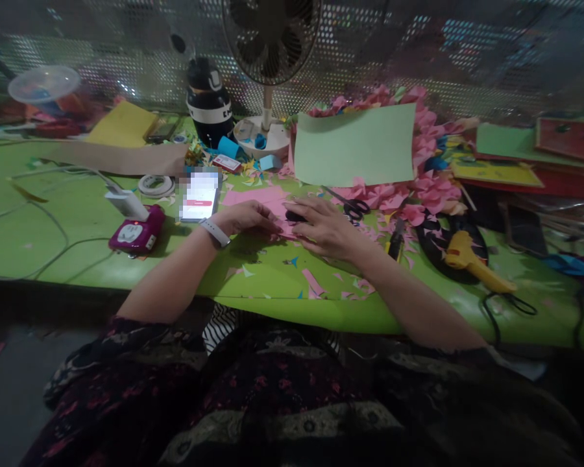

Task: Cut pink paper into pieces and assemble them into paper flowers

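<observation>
A sheet of pink paper (255, 194) lies on the green tabletop in front of me. My left hand (248, 217), with a pale watch strap at its wrist, curls over the paper's near side, fingertips closed on the edge. From the right, my right hand (328, 228) reaches in with its fingers bent around a small black object (294, 216) pressed down at the paper. Most of that object is hidden by my fingers, so its kind is unclear. Just beyond my right hand rest black-handled scissors (355, 209).
A phone (199, 198), tape roll (156, 185) and purple power adapter (137, 233) lie to the left. Behind stand a black bottle (209, 107) and a fan (272, 39). Light green paper (355, 146) leans on pink paper flowers (425, 188). A yellow glue gun (477, 263) lies right.
</observation>
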{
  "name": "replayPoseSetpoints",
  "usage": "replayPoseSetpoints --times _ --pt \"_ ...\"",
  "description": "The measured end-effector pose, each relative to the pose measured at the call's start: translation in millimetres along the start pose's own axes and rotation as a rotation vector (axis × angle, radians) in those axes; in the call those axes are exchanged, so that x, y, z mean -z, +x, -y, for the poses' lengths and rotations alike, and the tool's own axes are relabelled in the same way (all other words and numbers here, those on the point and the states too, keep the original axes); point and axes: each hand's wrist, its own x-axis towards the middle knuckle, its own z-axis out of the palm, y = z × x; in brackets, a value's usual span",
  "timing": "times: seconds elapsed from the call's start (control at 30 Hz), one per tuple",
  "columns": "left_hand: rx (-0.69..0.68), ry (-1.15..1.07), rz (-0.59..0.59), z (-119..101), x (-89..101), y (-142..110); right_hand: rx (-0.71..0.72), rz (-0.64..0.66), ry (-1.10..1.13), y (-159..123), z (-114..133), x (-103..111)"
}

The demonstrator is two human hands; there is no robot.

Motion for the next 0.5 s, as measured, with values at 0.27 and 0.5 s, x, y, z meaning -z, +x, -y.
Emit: replayPoseSetpoints --times 0.27,0.5 --pt "0.009 -0.012 -0.036 -2.2 -2.3 -2.0 -0.057 0.019 0.026 2.0 5.5 0.0" --pt "-0.005 -0.024 -0.035 -1.7 -2.0 -1.8 -0.046 0.028 0.072 3.2 6.5 1.2"
